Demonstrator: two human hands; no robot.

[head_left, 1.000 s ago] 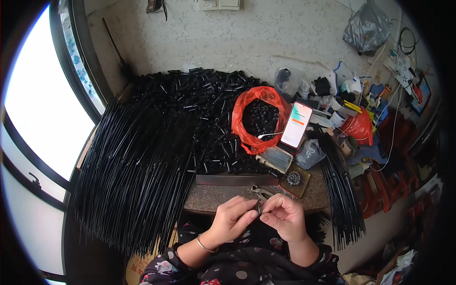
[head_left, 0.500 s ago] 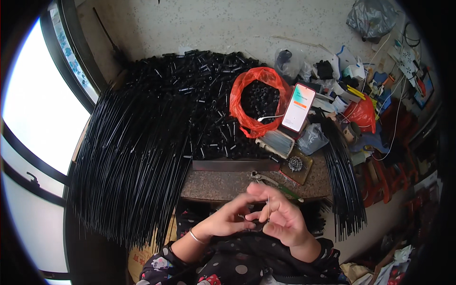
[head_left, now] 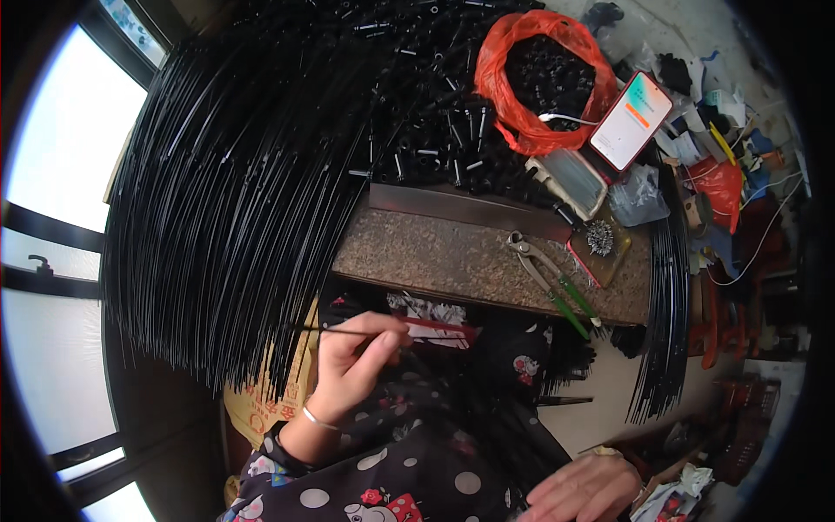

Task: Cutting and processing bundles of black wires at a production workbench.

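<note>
My left hand (head_left: pixel 352 361) is closed, thumb and fingers pinching a thin black rod (head_left: pixel 309 329) whose far end points toward the big sheaf of black rods (head_left: pixel 226 226) at the left. That sheaf lies over the table and hangs past its front edge. Low at the right, beside my lap, is my right hand (head_left: pixel 584 487), its fingers stretched out and nothing visible in it. Pincers with green handles (head_left: pixel 550 283) lie on the table's front part. Beside them, a spiky clump of small metal pins (head_left: pixel 600 237) sits on a small tray (head_left: pixel 619 252).
Many short black tubes (head_left: pixel 435 104) are heaped behind a metal strip (head_left: pixel 470 211). A red plastic bag (head_left: pixel 500 65) holds small black pieces. Near it are a lit phone (head_left: pixel 631 122) and a clear-lidded box (head_left: pixel 570 183). Another rod bundle (head_left: pixel 668 304) hangs at the right.
My hands were together over my lap and have moved apart. The left went left and now holds a rod; the right dropped to the lower right. The view has shifted and tilted.
</note>
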